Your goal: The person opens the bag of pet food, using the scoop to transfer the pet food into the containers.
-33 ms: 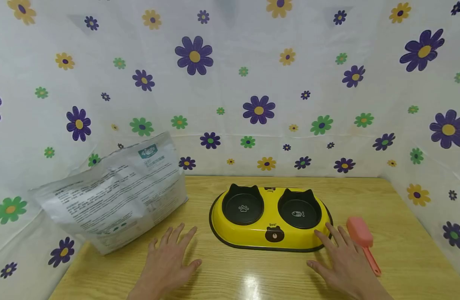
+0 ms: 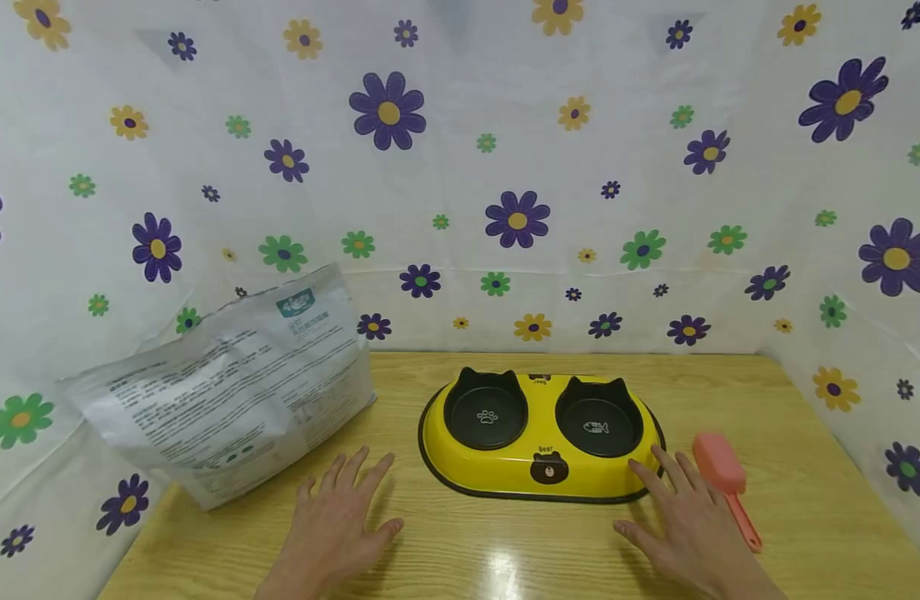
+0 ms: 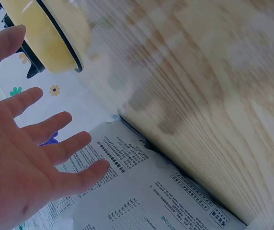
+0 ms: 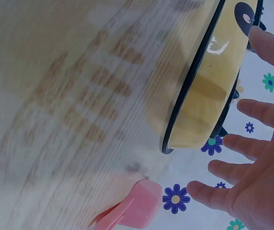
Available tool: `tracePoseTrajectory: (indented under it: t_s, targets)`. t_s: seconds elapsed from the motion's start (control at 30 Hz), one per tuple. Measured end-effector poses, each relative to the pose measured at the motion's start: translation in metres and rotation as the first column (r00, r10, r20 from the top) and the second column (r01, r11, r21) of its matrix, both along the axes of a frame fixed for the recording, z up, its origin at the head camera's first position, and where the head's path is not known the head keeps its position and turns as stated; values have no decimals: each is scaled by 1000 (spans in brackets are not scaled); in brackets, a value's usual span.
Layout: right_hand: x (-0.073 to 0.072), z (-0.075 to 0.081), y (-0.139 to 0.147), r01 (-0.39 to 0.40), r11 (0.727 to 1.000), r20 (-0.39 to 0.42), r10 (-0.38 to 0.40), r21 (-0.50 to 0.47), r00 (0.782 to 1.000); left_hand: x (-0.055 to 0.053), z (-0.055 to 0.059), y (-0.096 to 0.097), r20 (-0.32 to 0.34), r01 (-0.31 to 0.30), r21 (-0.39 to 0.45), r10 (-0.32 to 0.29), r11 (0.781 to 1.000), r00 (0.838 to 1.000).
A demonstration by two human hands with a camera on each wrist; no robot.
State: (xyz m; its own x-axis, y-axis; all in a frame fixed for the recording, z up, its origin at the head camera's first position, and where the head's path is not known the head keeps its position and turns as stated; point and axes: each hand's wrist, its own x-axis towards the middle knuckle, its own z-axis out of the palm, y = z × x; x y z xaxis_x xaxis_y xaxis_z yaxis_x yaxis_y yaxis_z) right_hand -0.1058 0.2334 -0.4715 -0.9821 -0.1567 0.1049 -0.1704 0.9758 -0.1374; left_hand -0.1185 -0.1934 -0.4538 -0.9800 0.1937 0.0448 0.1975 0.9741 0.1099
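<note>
A yellow double pet bowl (image 2: 520, 475) with two black cat-eared dishes sits on the table, a bear printed on its front. My left hand (image 2: 332, 521), fingers spread and holding nothing, is over the table between the bowl and a large white printed bag (image 2: 242, 392). In the left wrist view its palm and separated fingers show beside the bag. My right hand (image 2: 685, 521) is likewise spread and bare, its fingertips overlapping the bowl's front right edge in the head view. Just right of it lies a pink scoop (image 2: 721, 467), handle toward me.
The wooden table (image 2: 460, 550) is enclosed by a white cloth (image 2: 460, 100) printed with purple, yellow and green flowers, at the back and both sides. The bag leans at the left against the cloth.
</note>
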Motion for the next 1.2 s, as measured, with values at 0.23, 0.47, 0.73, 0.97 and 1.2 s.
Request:
tracePoseTrajectory:
  t_s: [0.23,0.47,0.73,0.97,1.2]
  targets:
    - [3,0,2,-3,1000,-12,3,0,1000,1,4,-2,-42,22,24,-21,999,999]
    - [6,2,2,-4,1000,-9,4,-23,1000,-14,42,-20,-412,157,114,-97,981,906]
    - [8,11,-8,-42,996,-46,39,-75,998,-40,120,-65,-724,160,146,-5,976,690]
    - [10,20,-22,-117,985,-101,104,-129,989,-47,141,-99,-739,-40,121,117,992,663]
    - [8,29,-41,-174,973,-86,163,-153,983,-48,128,-101,-729,-135,28,113,990,676]
